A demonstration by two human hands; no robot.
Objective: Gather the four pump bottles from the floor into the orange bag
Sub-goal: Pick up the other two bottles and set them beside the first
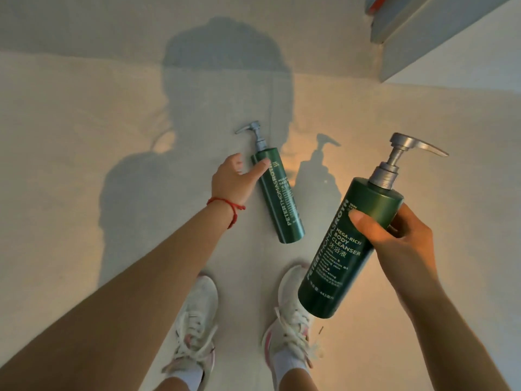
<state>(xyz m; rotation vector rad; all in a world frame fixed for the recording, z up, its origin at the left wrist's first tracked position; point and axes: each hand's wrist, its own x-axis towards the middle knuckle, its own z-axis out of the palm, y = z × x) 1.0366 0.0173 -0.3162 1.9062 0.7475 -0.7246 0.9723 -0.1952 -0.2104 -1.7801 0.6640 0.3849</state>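
Observation:
A dark green pump bottle [282,201] with a silver pump lies on the pale floor, pump end pointing away from me. My left hand [232,179] reaches down beside its upper part, thumb touching the bottle near its shoulder, fingers spread and not closed around it. My right hand [394,235] holds a second green pump bottle [346,249], labelled body cleanser, up in the air at the right, tilted with its silver pump upward. No orange bag is in view.
My two white sneakers [194,328] stand on the floor just below the lying bottle. A grey piece of furniture [439,38] with something red on it fills the upper right corner. My shadow falls across the floor ahead.

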